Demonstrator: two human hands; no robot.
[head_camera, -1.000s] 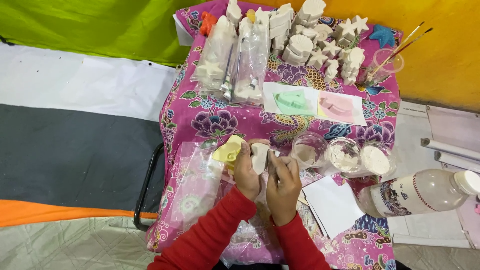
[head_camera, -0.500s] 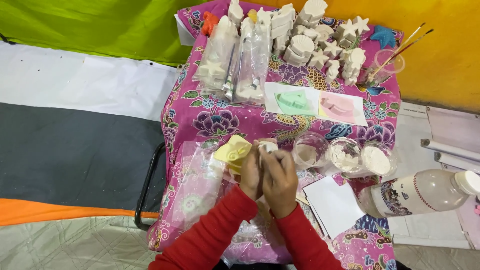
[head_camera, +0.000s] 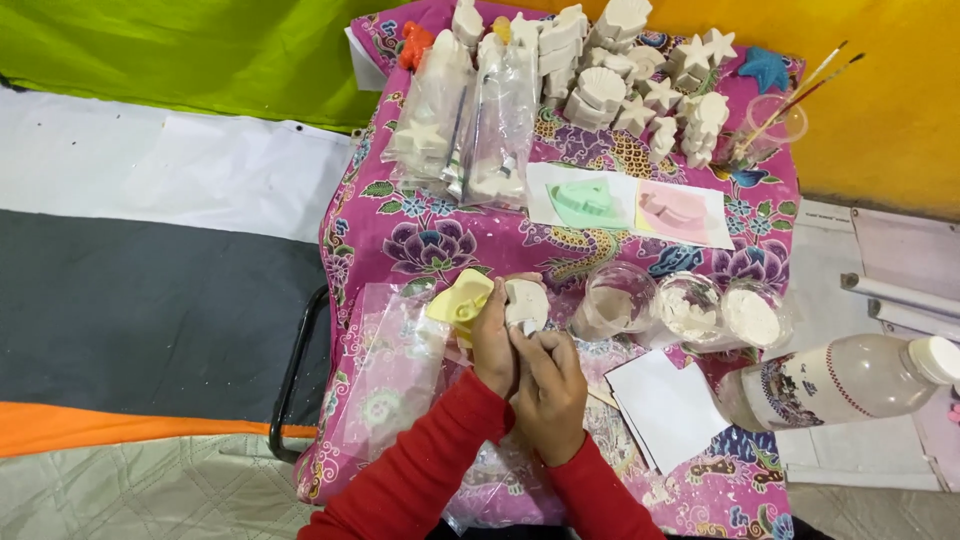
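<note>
Holding two things close together just below the centre of the frame, the person works over a counter (head_camera: 420, 230) draped in a pink flowered cloth. The left hand (head_camera: 492, 345) is curled around a pale yellow mould (head_camera: 458, 297), which sticks out up and to the left of that hand, its long axis slanting from the lower right toward the upper left. The right hand (head_camera: 548, 390) sits just below and to the right of the left, touching it, with its fingers pinched on a small white cast (head_camera: 526, 303) that rises straight above its fingertips. Mould and cast lie side by side, the cast to the right of the mould, nearly touching; whether they actually meet cannot be told, since the left hand's fingers cover the gap. So the cast belongs to the right hand and the mould to the left, and the two pieces face each other across the left hand's knuckles. A clear plastic bag (head_camera: 395, 370) lies flat on the cloth to the left of the hands. To the right, near the cast, stand three clear cups (head_camera: 690, 305) in a row, holding white powder or paste. Further right a plastic bottle (head_camera: 850, 380) lies on its side, and white paper sheets (head_camera: 665, 405) lie below the cups. In the upper part of the frame stand many white figures (head_camera: 610, 85), bagged ones (head_camera: 470, 120) to their left, and brushes in a cup (head_camera: 775, 120) at the upper right.
</note>
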